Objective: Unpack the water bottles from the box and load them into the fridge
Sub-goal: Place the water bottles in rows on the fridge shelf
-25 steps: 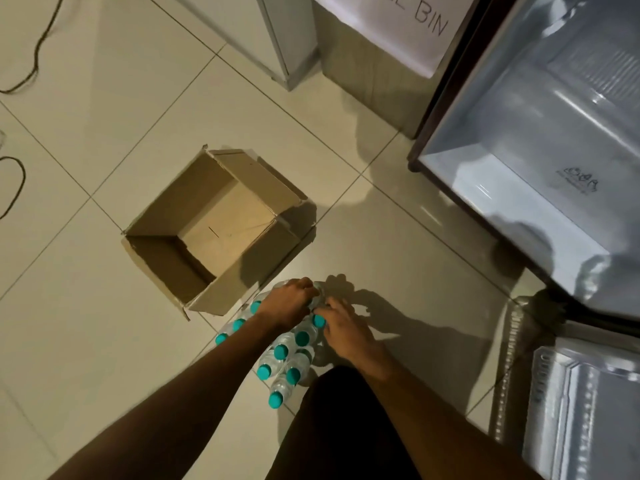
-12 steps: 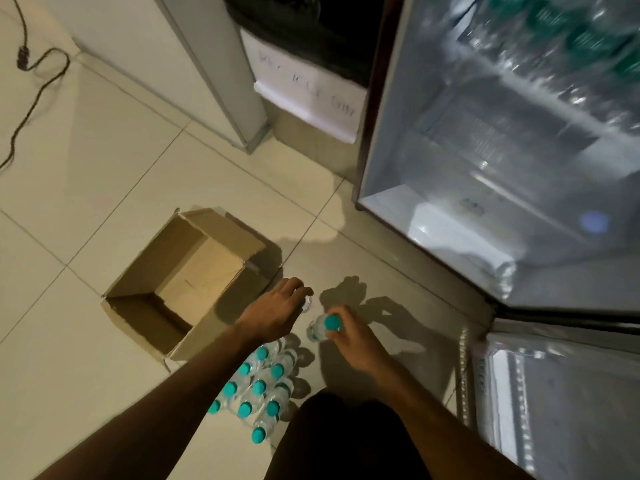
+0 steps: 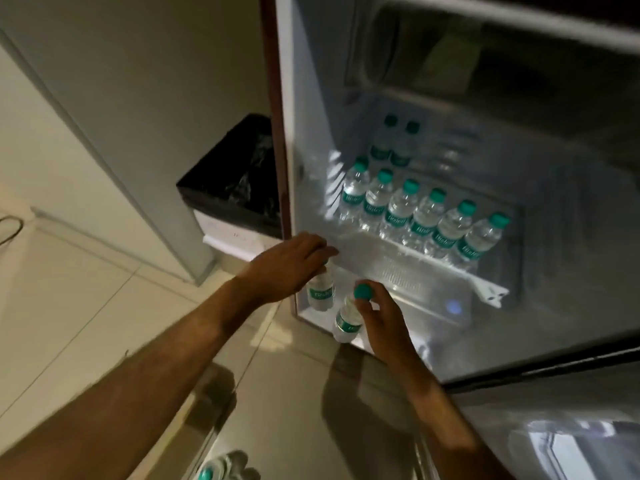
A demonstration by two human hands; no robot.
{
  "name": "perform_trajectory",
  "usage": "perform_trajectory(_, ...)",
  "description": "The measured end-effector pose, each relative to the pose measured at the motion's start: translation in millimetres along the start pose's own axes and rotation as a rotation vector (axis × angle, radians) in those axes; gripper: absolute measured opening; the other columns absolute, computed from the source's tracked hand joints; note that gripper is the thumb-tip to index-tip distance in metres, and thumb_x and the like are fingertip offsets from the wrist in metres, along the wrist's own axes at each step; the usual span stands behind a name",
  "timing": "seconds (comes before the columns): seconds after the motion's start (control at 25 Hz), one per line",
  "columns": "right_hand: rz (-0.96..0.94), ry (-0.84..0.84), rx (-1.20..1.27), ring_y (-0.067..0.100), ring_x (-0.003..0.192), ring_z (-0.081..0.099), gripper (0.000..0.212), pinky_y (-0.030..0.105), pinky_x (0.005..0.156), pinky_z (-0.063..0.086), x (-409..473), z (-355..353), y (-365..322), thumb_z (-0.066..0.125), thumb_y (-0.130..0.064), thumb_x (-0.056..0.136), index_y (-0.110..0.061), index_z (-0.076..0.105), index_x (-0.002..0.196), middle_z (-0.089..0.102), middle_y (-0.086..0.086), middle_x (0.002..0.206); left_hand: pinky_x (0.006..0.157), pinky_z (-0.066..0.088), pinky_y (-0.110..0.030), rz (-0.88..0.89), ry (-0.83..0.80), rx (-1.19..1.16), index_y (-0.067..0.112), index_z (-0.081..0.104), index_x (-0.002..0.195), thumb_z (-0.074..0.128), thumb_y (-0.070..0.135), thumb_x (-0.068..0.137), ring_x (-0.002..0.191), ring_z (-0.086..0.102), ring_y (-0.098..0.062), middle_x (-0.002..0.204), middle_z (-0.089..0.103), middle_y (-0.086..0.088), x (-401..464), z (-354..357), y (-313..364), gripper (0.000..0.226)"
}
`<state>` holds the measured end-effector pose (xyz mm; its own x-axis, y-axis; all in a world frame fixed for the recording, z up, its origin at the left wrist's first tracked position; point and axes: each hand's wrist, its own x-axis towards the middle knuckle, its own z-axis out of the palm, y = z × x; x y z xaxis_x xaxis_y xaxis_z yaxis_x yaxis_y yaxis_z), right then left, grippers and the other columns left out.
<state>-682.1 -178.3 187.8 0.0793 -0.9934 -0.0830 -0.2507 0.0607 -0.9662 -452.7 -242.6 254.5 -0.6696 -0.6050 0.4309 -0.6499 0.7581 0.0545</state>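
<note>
The fridge (image 3: pixel 540 306) stands open in front of me. Several small clear water bottles with teal caps stand in a row (image 3: pixel 420 216) on its shelf, two more behind them. My left hand (image 3: pixel 289 265) holds one bottle (image 3: pixel 321 294) from above by its top, at the fridge's lower left opening. My right hand (image 3: pixel 379 315) grips a second bottle (image 3: pixel 348 320) near its teal cap, just in front of the fridge floor. A few more bottles (image 3: pixel 221 467) lie on the floor at the bottom edge. The box is out of view.
A bin lined with a black bag (image 3: pixel 239 178) stands left of the fridge, next to a grey cabinet edge (image 3: pixel 194 237). The open fridge door (image 3: pixel 571 438) is at the lower right. Tiled floor (image 3: pixel 86 306) spreads to the left.
Both hands rose from the bottle cluster on the floor, each with one bottle, up to the open fridge. The view swung up; the box left the frame.
</note>
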Motion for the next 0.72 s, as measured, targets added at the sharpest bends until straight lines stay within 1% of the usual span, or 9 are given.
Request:
perform_trajectory(0.12, -0.106, 0.127, 0.017, -0.002, 0.114, 0.059, 0.039, 0.015, 0.091, 0.049, 15, -12, -21, 0.048, -0.044, 0.097, -0.029, 0.054, 0.133, 0.062, -0.014, 0.126, 0.084, 0.049, -0.043, 0.202, 0.132, 0.188, 0.005, 0.058, 0.128, 0.054, 0.023, 0.099, 0.095, 0.058, -0.029, 0.108, 0.064, -0.015, 58, -39, -33, 0.034)
perform_trajectory(0.24, -0.126, 0.210, 0.073, 0.000, 0.110, 0.061, 0.038, 0.019, 0.091, 0.050, 22, -15, -34, 0.046, -0.043, 0.097, -0.034, 0.053, 0.133, 0.065, -0.015, 0.121, 0.083, 0.050, -0.046, 0.313, 0.193, 0.331, 0.006, 0.051, 0.128, 0.050, 0.025, 0.100, 0.093, 0.059, -0.032, 0.107, 0.064, -0.016, 96, -69, -58, 0.034)
perform_trajectory(0.32, -0.158, 0.267, 0.110, 0.001, 0.108, 0.063, 0.039, 0.018, 0.088, 0.051, 22, -16, -45, 0.047, -0.041, 0.098, -0.033, 0.051, 0.136, 0.067, -0.014, 0.117, 0.075, 0.054, -0.043, 0.360, 0.184, 0.388, 0.007, 0.051, 0.124, 0.048, 0.028, 0.100, 0.087, 0.063, -0.032, 0.105, 0.066, -0.015, 103, -73, -64, 0.032)
perform_trajectory(0.4, -0.181, 0.342, 0.146, 0.004, 0.099, 0.067, 0.040, 0.014, 0.079, 0.052, 25, -19, -58, 0.049, -0.033, 0.101, -0.027, 0.048, 0.141, 0.070, -0.006, 0.110, 0.067, 0.052, -0.038, 0.400, 0.177, 0.466, 0.008, 0.059, 0.120, 0.044, 0.028, 0.103, 0.080, 0.064, -0.029, 0.101, 0.067, -0.013, 99, -65, -69, 0.031)
perform_trajectory(0.44, -0.181, 0.372, 0.184, 0.008, 0.096, 0.069, 0.040, 0.016, 0.075, 0.054, 27, -21, -69, 0.049, -0.033, 0.102, -0.023, 0.049, 0.140, 0.071, -0.003, 0.108, 0.066, 0.050, -0.036, 0.411, 0.173, 0.514, 0.008, 0.063, 0.118, 0.041, 0.028, 0.105, 0.078, 0.064, -0.028, 0.099, 0.068, -0.011, 97, -59, -71, 0.032)
perform_trajectory(0.52, -0.179, 0.397, 0.269, 0.015, 0.093, 0.071, 0.033, 0.023, 0.070, 0.057, 41, -33, -89, 0.045, -0.031, 0.103, -0.019, 0.055, 0.132, 0.071, 0.001, 0.104, 0.067, 0.045, -0.034, 0.412, 0.197, 0.610, 0.011, 0.066, 0.117, 0.038, 0.029, 0.106, 0.077, 0.064, -0.025, 0.098, 0.068, -0.008, 95, -50, -76, 0.035)
perform_trajectory(0.6, -0.151, 0.374, 0.436, 0.019, 0.095, 0.070, 0.027, 0.035, 0.083, 0.059, 62, -47, -106, 0.041, -0.022, 0.106, -0.009, 0.059, 0.121, 0.069, 0.008, 0.107, 0.068, 0.041, -0.032, 0.411, 0.234, 0.663, 0.013, 0.067, 0.116, 0.038, 0.030, 0.106, 0.076, 0.064, -0.024, 0.097, 0.069, -0.006, 97, -47, -78, 0.035)
perform_trajectory(0.64, -0.130, 0.355, 0.562, 0.020, 0.094, 0.069, 0.025, 0.039, 0.089, 0.056, 72, -53, -116, 0.040, -0.019, 0.107, -0.005, 0.059, 0.114, 0.068, 0.009, 0.105, 0.069, 0.040, -0.032, 0.416, 0.247, 0.676, 0.013, 0.067, 0.116, 0.038, 0.029, 0.106, 0.076, 0.064, -0.024, 0.097, 0.069, -0.005, 98, -46, -79, 0.035)
perform_trajectory(0.72, -0.120, 0.358, 0.642, 0.016, 0.087, 0.067, 0.019, 0.037, 0.085, 0.050, 91, -59, -125, 0.042, -0.020, 0.105, -0.010, 0.058, 0.101, 0.067, 0.003, 0.096, 0.071, 0.038, -0.032, 0.420, 0.271, 0.696, 0.014, 0.068, 0.114, 0.039, 0.029, 0.105, 0.076, 0.064, -0.023, 0.095, 0.069, -0.005, 97, -45, -78, 0.034)
